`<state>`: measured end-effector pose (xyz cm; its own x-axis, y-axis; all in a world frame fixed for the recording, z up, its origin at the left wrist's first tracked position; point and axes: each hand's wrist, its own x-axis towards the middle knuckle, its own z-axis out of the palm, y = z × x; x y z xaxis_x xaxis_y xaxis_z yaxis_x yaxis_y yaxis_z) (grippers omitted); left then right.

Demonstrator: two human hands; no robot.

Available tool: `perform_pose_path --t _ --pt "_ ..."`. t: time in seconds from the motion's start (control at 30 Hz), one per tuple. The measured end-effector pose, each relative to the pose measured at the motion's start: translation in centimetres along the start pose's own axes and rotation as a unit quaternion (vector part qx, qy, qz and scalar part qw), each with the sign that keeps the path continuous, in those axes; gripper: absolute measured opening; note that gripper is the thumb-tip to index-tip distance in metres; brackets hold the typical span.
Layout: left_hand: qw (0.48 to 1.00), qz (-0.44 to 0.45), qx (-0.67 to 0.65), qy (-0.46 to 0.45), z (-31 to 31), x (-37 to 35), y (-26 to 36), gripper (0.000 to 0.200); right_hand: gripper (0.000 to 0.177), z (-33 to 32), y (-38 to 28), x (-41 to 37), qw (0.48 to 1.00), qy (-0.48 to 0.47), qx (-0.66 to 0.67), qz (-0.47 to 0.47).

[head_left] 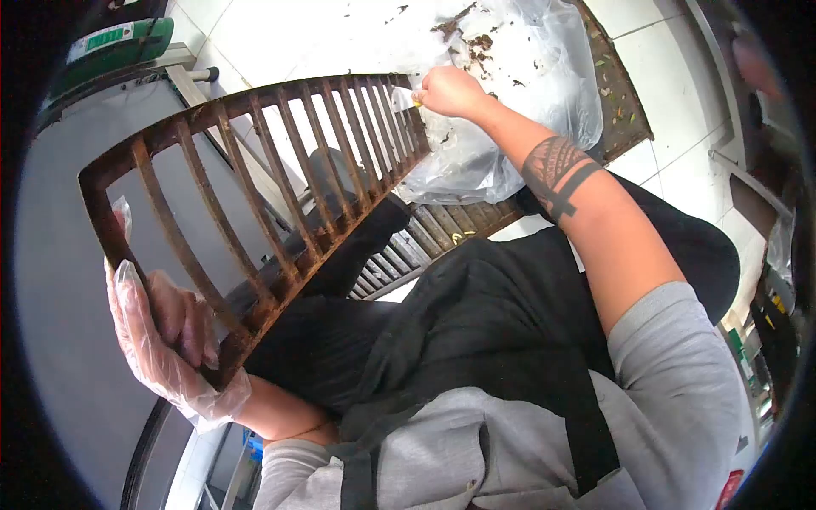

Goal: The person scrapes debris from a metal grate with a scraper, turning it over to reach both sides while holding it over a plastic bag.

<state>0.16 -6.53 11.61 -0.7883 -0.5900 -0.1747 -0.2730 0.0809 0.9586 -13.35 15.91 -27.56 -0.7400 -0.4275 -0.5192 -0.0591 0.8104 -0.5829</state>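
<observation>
1. Here, head view: rusty barred grate (316, 259), lifted clear of the floor and tilted, near corner low at lower left, far corner high at upper centre.
2. Left hand (166, 336), in a thin clear glove, closed firmly round the near corner of the grate's frame, fingers wrapped from beneath. Probably gripped there to bear the weight and steady the tilt.
3. Right hand (450, 92), bare, arm stretched forward, fist closed round a small pale item (406, 95) with a yellow edge; kind not discernible. Item pressed against the far corner bars.
4. Grate thus spanning both hands: one end held, the other end only touched through the pale item.
5. Clear plastic bag (544, 93), open on the white tiled floor (280, 34), just beyond the far corner; dark debris (476, 38) inside. Likely placed so as to catch what falls from the bars.
6. Second grate (425, 229), flat in the floor, below the raised one.
7. Black apron (476, 323), across the lap, beneath the grate.
</observation>
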Motion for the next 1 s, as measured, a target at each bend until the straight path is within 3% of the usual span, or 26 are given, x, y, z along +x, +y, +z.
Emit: perform_pose_path --t 0.2,0.53,0.63,0.7,1.0 --pt "0.999 0.009 -0.005 -0.047 -0.4 -0.1 0.2 0.045 0.042 0.0 -2.3 -0.8 0.998 0.042 -0.005 0.039" --pt "0.999 -0.005 0.044 -0.01 0.5 -0.3 0.8 0.042 0.044 0.5 -2.2 1.1 0.996 0.059 0.012 0.061" --pt "0.993 0.021 0.116 0.017 0.5 -0.1 0.5 0.056 0.044 1.1 -2.4 0.4 0.993 0.061 0.034 0.095" --pt "0.999 0.01 0.046 0.007 1.2 -0.5 0.4 0.057 0.044 1.4 -2.3 0.8 0.993 0.059 0.03 0.102" --pt "0.997 0.013 -0.004 -0.08 -0.2 -0.1 0.2 0.056 0.042 -0.8 -1.0 4.7 0.997 0.042 -0.023 0.056"
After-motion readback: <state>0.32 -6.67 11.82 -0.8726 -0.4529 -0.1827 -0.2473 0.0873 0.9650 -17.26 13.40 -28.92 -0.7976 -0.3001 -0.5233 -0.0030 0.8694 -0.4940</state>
